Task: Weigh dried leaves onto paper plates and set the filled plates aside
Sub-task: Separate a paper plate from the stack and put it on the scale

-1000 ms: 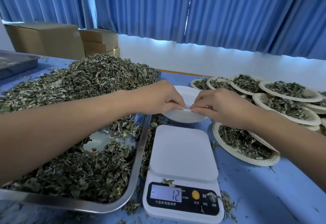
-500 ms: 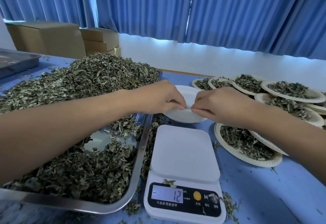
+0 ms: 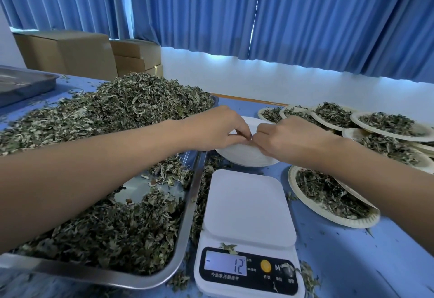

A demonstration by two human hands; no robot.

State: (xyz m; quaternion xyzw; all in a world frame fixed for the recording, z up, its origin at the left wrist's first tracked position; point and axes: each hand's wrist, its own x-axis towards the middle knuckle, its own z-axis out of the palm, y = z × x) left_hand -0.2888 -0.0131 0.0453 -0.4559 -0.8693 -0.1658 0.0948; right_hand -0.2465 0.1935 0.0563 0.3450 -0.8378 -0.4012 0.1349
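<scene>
Left hand: reaches in over the tray from the left, fingers curled. Thumb and fingertips pinch the near rim of the top plate of the plate stack.

Right hand: comes in from the right, fingers curled likewise. It pinches the same rim just beside the left hand, and the fingertips of the two hands meet or nearly meet.

Plate stack: white paper plates, nested, standing on the table just behind the scale, between the tray and the filled plates.

Scale: white with a flat platform, at the near centre of the table. The display reads minus 12. A few leaf scraps lie on its front panel.

Tray: metal, left of the scale, its right rim close beside it. It holds dried leaves, heaped high at the far end and thinner in the middle, where the metal shows.

Near filled plate: a paper plate of leaves right of the scale, partly under the right forearm.

Filled plates: several, overlapping, at the far right of the table.

Second tray: metal, far left.

Cardboard boxes: stacked behind the table, left.

Curtains: blue, across the back wall
</scene>
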